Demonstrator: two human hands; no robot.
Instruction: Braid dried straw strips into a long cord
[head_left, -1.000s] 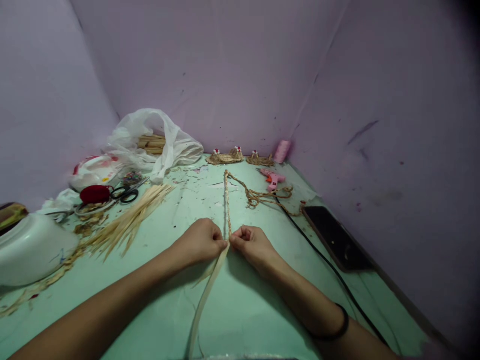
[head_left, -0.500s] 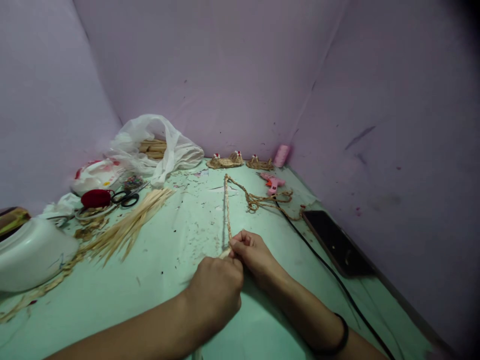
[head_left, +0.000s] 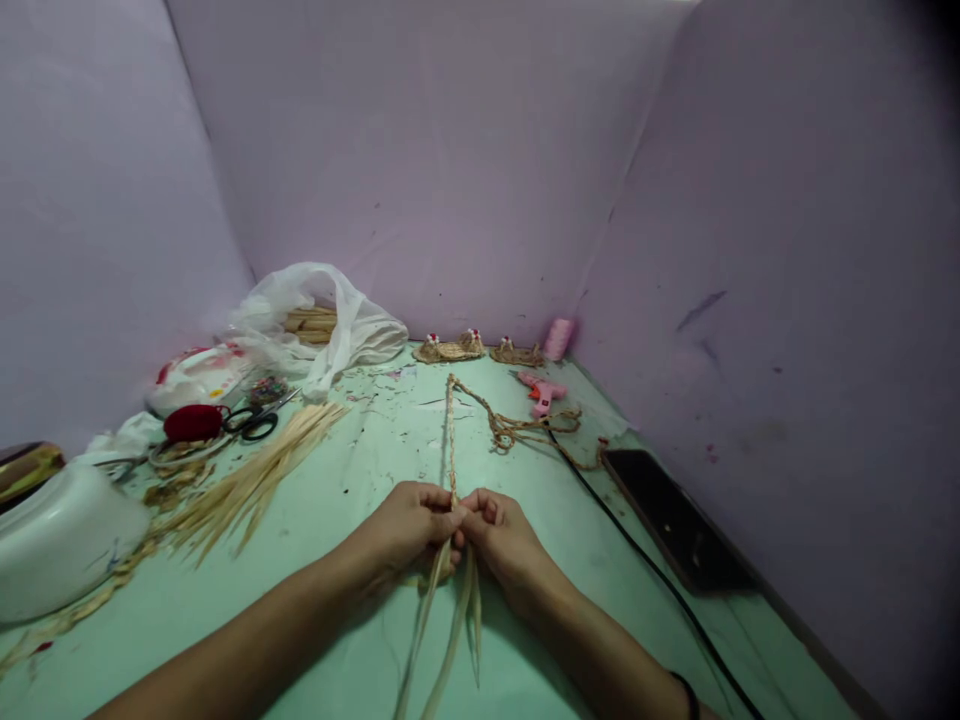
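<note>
A thin braid of straw-coloured fibre (head_left: pixel 451 430) runs straight up the middle of the table, then bends at its far end into a loose, tangled length on the right. Both hands meet at its near end. My left hand (head_left: pixel 416 525) pinches the braid from the left, thumb and fingers closed on it. From the right, my right hand (head_left: pixel 501 535) pinches the same spot, fingertips touching those of the left. Several loose pale fibre strands (head_left: pixel 450 640) hang from beneath the hands toward me. The exact crossing of the strands is hidden by the fingers.
Left lie a bundle of dry strips (head_left: pixel 262 475), black scissors (head_left: pixel 259 425), a dark red pincushion-like thing (head_left: pixel 193 423), a white container (head_left: pixel 64 540) and a plastic bag (head_left: pixel 345 330). Right: a pink glue gun (head_left: pixel 541 392), its black cord (head_left: pixel 637 535), a phone (head_left: pixel 679 520) and pink thread (head_left: pixel 559 340).
My left hand has turned from a fist over the near end to a pinch beside my right hand. The loose strands now show below. The view has tilted slightly upward.
</note>
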